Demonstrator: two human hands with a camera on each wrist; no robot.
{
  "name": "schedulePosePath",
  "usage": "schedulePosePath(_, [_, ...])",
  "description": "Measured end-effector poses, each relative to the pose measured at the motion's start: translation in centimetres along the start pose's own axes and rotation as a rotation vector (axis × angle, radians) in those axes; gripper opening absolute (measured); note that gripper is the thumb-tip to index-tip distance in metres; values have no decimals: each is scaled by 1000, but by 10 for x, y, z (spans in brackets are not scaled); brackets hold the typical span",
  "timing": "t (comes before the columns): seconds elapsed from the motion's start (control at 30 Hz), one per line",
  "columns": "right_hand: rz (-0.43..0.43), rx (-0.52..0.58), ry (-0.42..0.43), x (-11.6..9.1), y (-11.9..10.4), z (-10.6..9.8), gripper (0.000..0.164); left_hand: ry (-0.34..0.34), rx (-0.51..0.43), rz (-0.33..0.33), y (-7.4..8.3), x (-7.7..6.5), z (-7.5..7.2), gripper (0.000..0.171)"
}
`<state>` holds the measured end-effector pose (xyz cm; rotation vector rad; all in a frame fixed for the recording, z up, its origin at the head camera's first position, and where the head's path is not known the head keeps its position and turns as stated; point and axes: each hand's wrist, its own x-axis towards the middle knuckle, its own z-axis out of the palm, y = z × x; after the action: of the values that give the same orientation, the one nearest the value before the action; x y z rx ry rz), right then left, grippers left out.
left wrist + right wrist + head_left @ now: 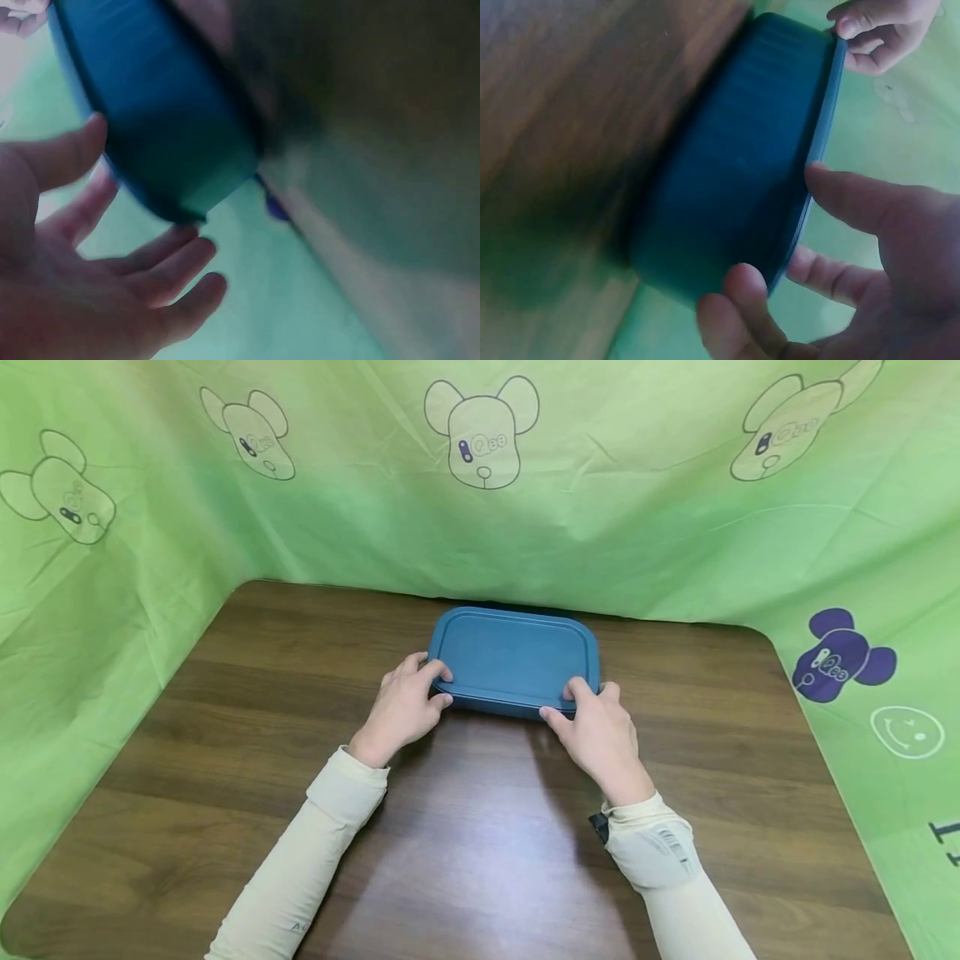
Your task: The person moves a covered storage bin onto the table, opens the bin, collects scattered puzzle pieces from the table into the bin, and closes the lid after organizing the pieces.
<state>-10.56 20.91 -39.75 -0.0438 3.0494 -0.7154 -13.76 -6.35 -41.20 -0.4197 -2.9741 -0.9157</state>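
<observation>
A blue rectangular lidded food container (512, 656) sits toward the far side of the table, its lid on and a raised rim running round the top. At its front left corner my left hand (403, 702) grips the lid edge, thumb at the front and index finger on top. My right hand (602, 731) grips the front right corner in the same way. From the left wrist view, the container's side wall (165, 112) tapers down from the lid, with the left thumb at the rim. In the right wrist view, fingertips wrap the corner of the container (727, 165).
The brown wood-grain table (480, 827) has rounded corners. Green cloth (600, 527) printed with bear heads hangs behind it and along both sides, close to the container's back edge. Pale sleeves (300, 860) cover both forearms.
</observation>
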Motion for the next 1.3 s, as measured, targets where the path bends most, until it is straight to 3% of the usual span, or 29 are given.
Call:
schedulePosePath(0.1, [-26, 29, -30, 10, 7, -5, 59, -67, 38, -11, 2, 13, -9, 38])
schedulePosePath(0.3, [-156, 21, -158, 52, 25, -4, 95, -270, 118, 28, -4, 59, -12, 92])
schedulePosePath(0.4, [-195, -29, -256, 68, 27, -2, 106, -374, 142, 34, -5, 75, -11, 107])
schedulePosePath(0.5, [-190, -79, -311, 75, 27, -3, 111, -416, 166, 35, -4, 83, -10, 115])
schedulePosePath(0.87, [-157, -113, -323, 78, 32, -14, 114, -435, 217, 17, 9, 95, -9, 117])
schedulePosePath(1.07, [-153, -67, -329, 89, 37, -13, 112, -402, 236, 24, 4, 104, -4, 117])
schedulePosePath(1.3, [-130, -52, -279, 83, 40, 2, 116, -285, 128, 59, -10, 85, 8, 116])
